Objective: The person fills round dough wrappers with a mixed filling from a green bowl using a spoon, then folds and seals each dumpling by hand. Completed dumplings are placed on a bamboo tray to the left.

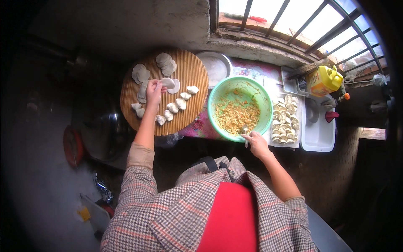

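My left hand (155, 91) pinches a round dumpling wrapper (167, 83) above a round slatted board (192, 115). Another wrapper (176, 86) lies just right of it, and overlapping wrappers (166, 64) rest in groups toward the board's back and left. A slanting row of folded dumplings (172, 107) lies on the board's near half. In my right hand (256, 144) is the handle of a spoon or fork (245, 129), its head inside the near rim of a green plastic basin (268, 100). Chopped filling (237, 115) covers the basin's bottom.
Right of the basin, a clear tray (285, 119) holds rows of folded dumplings. Beyond it are a white plastic tub (318, 145) and a yellow jug (326, 81). A round metal pan (215, 67) stands behind, under a barred window. A floral cloth (204, 126) covers the table.
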A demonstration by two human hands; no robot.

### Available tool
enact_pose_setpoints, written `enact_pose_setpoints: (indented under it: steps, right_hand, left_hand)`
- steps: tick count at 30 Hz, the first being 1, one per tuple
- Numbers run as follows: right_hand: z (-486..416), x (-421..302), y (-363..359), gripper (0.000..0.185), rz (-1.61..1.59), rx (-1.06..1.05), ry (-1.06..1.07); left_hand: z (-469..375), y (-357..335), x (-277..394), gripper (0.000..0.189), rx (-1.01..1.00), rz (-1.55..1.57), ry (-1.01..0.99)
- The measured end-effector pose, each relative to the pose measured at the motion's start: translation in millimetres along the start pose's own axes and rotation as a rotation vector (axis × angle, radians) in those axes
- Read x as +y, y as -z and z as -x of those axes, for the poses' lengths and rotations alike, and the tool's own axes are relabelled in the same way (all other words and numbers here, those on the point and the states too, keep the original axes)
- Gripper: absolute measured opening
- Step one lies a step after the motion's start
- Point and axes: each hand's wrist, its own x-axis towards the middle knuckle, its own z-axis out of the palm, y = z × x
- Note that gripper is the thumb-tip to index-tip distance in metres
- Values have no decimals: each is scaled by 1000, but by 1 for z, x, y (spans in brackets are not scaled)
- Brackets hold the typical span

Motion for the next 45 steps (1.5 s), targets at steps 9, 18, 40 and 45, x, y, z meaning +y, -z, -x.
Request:
enact_pose_setpoints:
  steps: [9, 18, 40, 45]
  right_hand:
    - [-26, 17, 4, 6, -155, 242, 148]
    - [-39, 28, 20, 14, -393, 341, -140]
    - [-41, 18, 5, 18, -643, 367, -212]
    - [-42, 10, -1, 18, -573, 275, -70]
  left_hand:
    - [73, -3, 28, 10, -116, -63, 154]
    - [149, -72, 88, 28, -278, -762, -1093]
    - [192, -129, 22, 9, -77, 352, 204]
    - [172, -124, 28, 57, -256, -27, 191]
